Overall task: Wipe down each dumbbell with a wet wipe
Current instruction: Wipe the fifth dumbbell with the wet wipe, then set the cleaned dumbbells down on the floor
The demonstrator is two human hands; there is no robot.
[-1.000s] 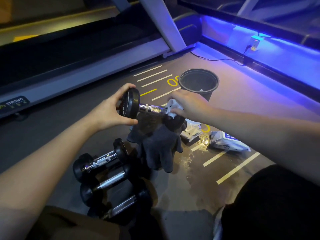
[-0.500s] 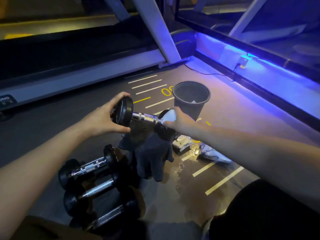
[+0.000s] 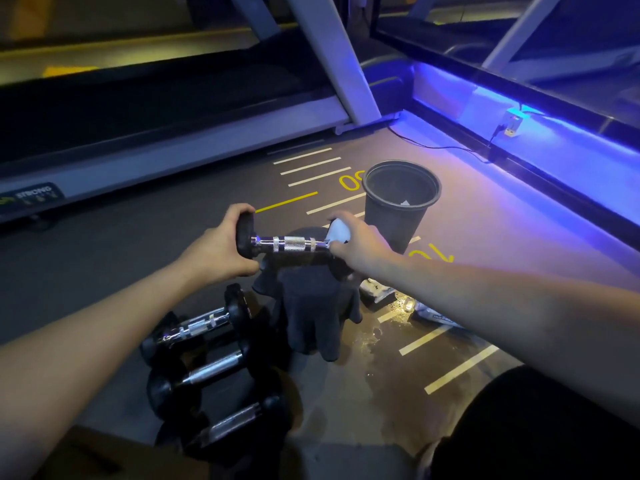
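While blue strip lighting is glowing along the right wall, the dark gym floor (image 3: 467, 237), which is carrying white and yellow lines and yellow numerals, is showing a wet patch near its front edge. A treadmill (image 3: 173, 147) labelled "STRONG" is standing at the left. The left hand (image 3: 221, 247) is gripping one black head of a chrome-handled dumbbell (image 3: 291, 244) held level above the floor; the right hand (image 3: 360, 247) is pinching a white wet wipe (image 3: 337, 232) against the other head. Three more dumbbells (image 3: 197, 329) are lying at front left beside a dark cloth (image 3: 311, 317), near a black bin (image 3: 401, 199).

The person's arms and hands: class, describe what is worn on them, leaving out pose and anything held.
Both forearms are bare up to the frame edge, with no sleeves in view. The left hand and right hand wear no gloves, and no watch, ring or wristband shows.
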